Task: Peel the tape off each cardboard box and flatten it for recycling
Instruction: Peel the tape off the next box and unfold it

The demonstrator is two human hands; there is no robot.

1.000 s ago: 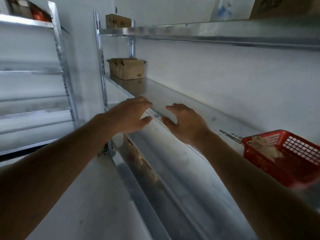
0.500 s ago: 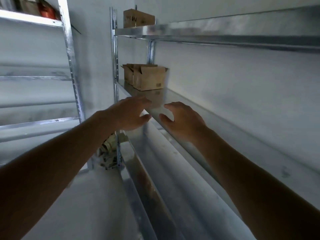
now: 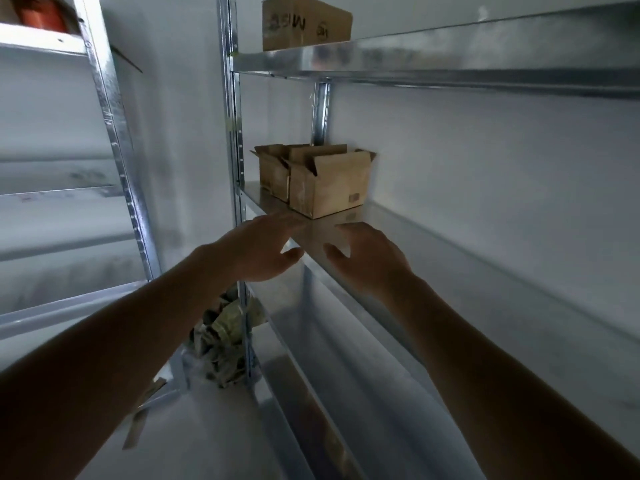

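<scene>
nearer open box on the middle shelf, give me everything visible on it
The nearer open box is plain brown cardboard, upright, its top flaps raised. A small printed label sits low on its right face; the front face looks scuffed. It stands on the metal shelf hard against a second open box behind it. Neither the left hand nor the right hand touches it.

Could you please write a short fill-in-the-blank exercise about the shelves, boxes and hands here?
1. Two open cardboard boxes stand on the ____ shelf.
2. The closed box sits on the ____ shelf.
3. The left hand and right hand hold ____.
4. Both hands reach toward the ____ boxes.

Missing words: middle; top; nothing; open
</scene>
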